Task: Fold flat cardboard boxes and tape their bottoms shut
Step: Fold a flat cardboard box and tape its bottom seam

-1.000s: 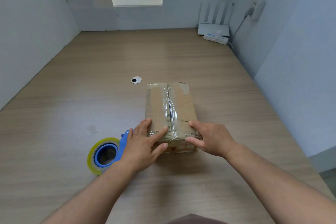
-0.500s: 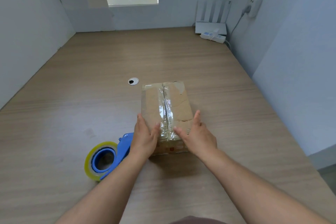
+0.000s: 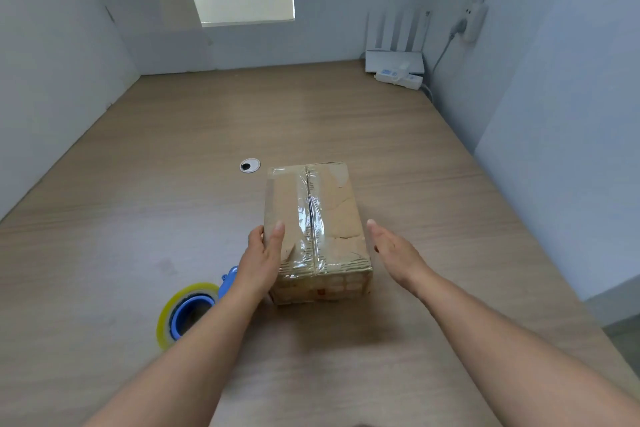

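Cardboard, brown and scuffed: one folded box (image 3: 313,229) stood near the middle of the wood-grain table (image 3: 138,218), taped face up, long axis running away from the person. Head view, the only view. Clear tape (image 3: 312,215) ran along the centre seam and down over the near end; it looked wrinkled there, with creases and trapped air. Left hand (image 3: 261,258) lay against the box's left upper edge, thumb resting on the top face, fingers straight along the left wall; a flat contact, not a curled grip. Right hand (image 3: 394,246) was spread and relaxed, palm turned toward the box's right wall, just beside it and apparently not touching. A blue tape dispenser (image 3: 188,312) with a yellowish roll lay on the table just left of the left forearm. A round cable grommet (image 3: 249,166) sat beyond the box; a white router (image 3: 394,61) and a power strip (image 3: 398,77) were in the far right corner. Judgement: the bottom looked sealed, so turning or setting aside the box seemed next. Risks: with only one side held, a push could spin or slide the box on the smooth top; squeezing the walls could buckle them and lift the wrinkled tape; a left elbow swing could knock the dispenser.
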Motion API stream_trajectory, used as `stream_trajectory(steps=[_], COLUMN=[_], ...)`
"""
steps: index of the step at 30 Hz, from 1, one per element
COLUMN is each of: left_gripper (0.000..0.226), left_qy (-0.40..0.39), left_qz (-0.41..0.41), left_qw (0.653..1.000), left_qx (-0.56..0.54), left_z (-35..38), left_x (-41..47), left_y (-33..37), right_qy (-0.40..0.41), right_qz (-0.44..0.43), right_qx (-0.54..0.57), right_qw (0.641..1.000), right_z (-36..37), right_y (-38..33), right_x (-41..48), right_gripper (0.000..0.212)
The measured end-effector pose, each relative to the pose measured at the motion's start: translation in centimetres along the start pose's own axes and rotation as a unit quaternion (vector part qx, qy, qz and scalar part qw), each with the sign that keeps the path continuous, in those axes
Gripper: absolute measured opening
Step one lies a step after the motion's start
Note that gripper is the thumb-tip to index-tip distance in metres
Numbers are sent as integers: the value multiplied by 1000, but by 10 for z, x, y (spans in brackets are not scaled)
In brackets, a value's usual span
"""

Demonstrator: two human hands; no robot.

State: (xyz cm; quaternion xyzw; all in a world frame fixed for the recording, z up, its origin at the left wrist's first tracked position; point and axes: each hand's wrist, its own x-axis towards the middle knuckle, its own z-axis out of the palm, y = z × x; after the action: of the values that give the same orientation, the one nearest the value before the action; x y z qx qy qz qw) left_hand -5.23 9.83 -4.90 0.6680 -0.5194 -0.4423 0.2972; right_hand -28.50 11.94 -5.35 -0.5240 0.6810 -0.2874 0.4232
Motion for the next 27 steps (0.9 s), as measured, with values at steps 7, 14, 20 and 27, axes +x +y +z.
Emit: stream_trajectory(steps=[7, 14, 20, 27], left_gripper=[76, 66, 67, 80], left_qy=[-53, -76, -28, 2], left_qz=[-51, -50, 90, 28], left_qw=[997, 995, 964, 971], left_qx=[-8, -33, -250, -238], left_z=[-16, -16, -40, -40], left_x=[13, 5, 5, 2], left_y=[18, 43, 98, 95], right_qy=[19, -10, 61, 65], right_qz=[68, 109, -80, -32], right_qx=[-89, 83, 244, 180], right_qw=[994, 990, 964, 981], right_z=[-5, -18, -59, -58], right_y=[-31, -47, -91, -84], right_x=[20, 15, 18, 15], right_gripper=[79, 77, 81, 86])
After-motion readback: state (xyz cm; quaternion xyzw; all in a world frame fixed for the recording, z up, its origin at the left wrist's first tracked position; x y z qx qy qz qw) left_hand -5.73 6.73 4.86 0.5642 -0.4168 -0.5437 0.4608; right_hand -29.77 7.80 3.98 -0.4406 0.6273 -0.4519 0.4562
